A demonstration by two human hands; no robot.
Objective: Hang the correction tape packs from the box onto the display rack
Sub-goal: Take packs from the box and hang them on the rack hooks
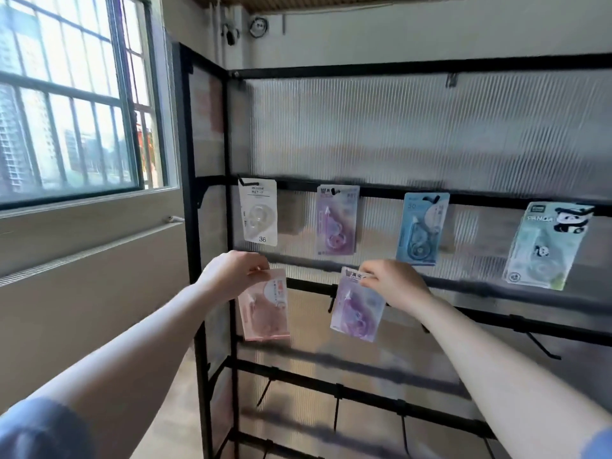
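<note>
While both hands pinch packs by the header, finish one first: left hand (231, 273) holds the pink pack (265, 306) at 9 o'clock on the rack (414, 193); right hand (394, 283) holds the purple pack (357, 306) beside a bare hook (331, 301). Align hole, slide straight.

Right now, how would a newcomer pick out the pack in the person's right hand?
Find the black display rack. Below its top row of hung packs, the right hand pinches the purple correction tape pack; the neighbouring held pack is pink.
</note>
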